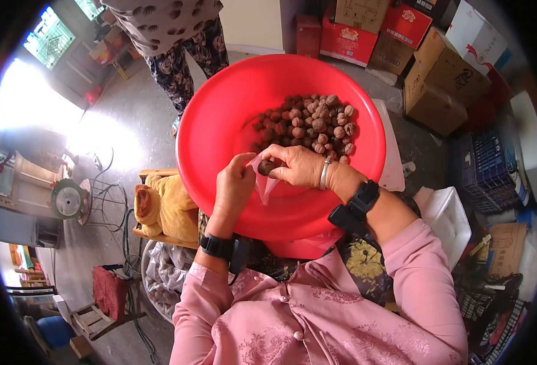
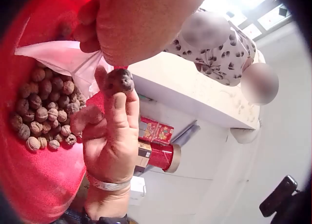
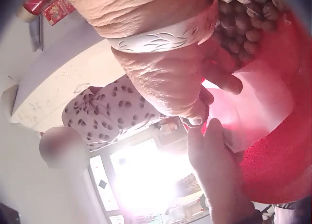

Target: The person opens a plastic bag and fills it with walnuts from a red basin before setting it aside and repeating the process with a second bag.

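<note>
In the head view a red basin [image 1: 213, 176] holds a heap of walnuts [image 1: 320, 125] toward its far right side. The left hand [image 1: 235, 185] pinches the edge of a small, thin pinkish bag [image 1: 265, 190] over the basin. Close beside it, the right hand [image 1: 302, 165] grips one dark walnut [image 1: 266, 167] between thumb and fingers at the bag's top. The left wrist view shows that walnut [image 2: 119, 81] at the right hand's [image 2: 109, 146] fingertips, against the bag [image 2: 73, 63]. In the right wrist view the hands meet at the bag [image 3: 258, 112].
A person in patterned clothes [image 1: 189, 55] stands beyond the basin. Cardboard boxes [image 1: 441, 82] and a blue crate [image 1: 481, 167] are at the right. A yellow cushioned chair [image 1: 168, 204] and a round basket with plastic bags [image 1: 165, 274] stand at the left.
</note>
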A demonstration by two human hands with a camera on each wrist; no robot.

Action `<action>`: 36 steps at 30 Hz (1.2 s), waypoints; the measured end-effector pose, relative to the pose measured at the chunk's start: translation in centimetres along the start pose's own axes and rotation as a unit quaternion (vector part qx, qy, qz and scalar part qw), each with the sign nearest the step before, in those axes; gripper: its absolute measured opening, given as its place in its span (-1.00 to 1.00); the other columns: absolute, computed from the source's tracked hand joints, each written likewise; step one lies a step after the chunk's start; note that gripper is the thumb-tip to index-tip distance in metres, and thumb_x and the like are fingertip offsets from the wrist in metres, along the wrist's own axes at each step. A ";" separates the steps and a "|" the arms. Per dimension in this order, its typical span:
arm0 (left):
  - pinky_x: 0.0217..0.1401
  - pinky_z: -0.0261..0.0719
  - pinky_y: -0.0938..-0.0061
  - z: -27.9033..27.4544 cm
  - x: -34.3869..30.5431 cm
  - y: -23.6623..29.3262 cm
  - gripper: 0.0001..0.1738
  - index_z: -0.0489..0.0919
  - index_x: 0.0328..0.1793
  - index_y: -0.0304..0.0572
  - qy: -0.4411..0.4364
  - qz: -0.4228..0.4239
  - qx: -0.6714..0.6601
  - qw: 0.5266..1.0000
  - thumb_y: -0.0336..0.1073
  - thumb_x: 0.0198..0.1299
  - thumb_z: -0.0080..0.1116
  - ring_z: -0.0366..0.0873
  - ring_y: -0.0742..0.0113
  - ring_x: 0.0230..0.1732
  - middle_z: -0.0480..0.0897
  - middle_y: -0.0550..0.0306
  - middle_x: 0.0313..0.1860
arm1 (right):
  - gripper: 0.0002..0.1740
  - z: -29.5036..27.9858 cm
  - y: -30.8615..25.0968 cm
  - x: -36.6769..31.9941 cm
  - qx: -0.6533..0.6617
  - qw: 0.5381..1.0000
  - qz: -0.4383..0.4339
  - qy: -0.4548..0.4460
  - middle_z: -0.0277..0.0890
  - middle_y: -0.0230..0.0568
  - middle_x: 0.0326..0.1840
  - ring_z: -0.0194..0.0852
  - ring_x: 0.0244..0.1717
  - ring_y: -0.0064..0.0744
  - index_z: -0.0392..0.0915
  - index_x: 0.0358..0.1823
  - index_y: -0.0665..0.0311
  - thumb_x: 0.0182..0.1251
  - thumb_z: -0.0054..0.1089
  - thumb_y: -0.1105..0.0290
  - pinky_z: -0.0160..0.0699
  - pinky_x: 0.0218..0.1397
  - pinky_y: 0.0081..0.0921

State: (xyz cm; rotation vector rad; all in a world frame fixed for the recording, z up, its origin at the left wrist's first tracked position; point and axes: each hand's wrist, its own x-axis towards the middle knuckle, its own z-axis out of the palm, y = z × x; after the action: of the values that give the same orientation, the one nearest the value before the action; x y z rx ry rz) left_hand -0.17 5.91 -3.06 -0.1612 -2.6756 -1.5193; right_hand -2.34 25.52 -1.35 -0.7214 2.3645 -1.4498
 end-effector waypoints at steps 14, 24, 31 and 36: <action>-0.41 0.52 0.50 0.0 -0.3 0.1 -0.71 0.62 0.05 -0.29 -0.012 0.000 0.000 1.000 -0.46 0.23 0.04 0.55 0.43 -0.53 0.61 0.01 -0.53 | -0.91 -4.3 0.0 -0.3 0.133 0.983 0.114 0.053 0.58 -0.40 -0.42 0.47 -0.50 -0.66 0.60 -0.26 0.26 0.28 0.25 0.40 0.49 -0.43 -0.66; -0.49 0.44 0.57 0.4 0.0 -1.8 -0.70 0.64 0.08 -0.19 -0.012 0.016 -0.059 0.998 -0.46 0.24 0.04 0.45 0.56 -0.53 0.58 0.24 -0.51 | -0.61 -4.8 6.8 -1.8 -0.446 0.807 0.337 -0.188 0.64 -0.05 -0.02 0.64 0.00 -0.14 0.67 -0.07 0.20 0.04 0.29 0.24 0.60 0.00 -0.28; -0.23 0.61 0.41 1.0 0.0 -1.6 -0.69 0.63 0.03 -0.23 -0.032 -0.001 -0.040 0.999 -0.45 0.16 0.06 0.70 0.21 -0.29 0.68 -0.18 -0.34 | -0.57 -2.9 12.3 -1.8 -0.493 0.746 0.401 -0.198 0.60 -0.17 0.12 0.58 0.13 -0.16 0.67 0.00 0.12 0.12 0.31 0.13 0.53 0.18 -0.24; -0.22 0.62 0.39 -0.4 -0.3 -0.4 -0.70 0.62 0.04 -0.26 -0.029 0.012 -0.006 0.999 -0.44 0.18 0.05 0.71 0.17 -0.27 0.68 -0.19 -0.33 | -0.54 -3.0 8.5 -1.5 -0.492 0.741 0.379 -0.255 0.58 -0.08 0.12 0.56 0.13 -0.10 0.63 0.08 0.05 0.08 0.28 0.20 0.53 0.17 -0.22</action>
State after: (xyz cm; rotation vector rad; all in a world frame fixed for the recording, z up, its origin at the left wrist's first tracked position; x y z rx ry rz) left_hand 0.12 5.33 -3.21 -0.2413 -2.6990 -1.5467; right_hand -4.81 31.72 -7.55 -0.1804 2.3320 0.3745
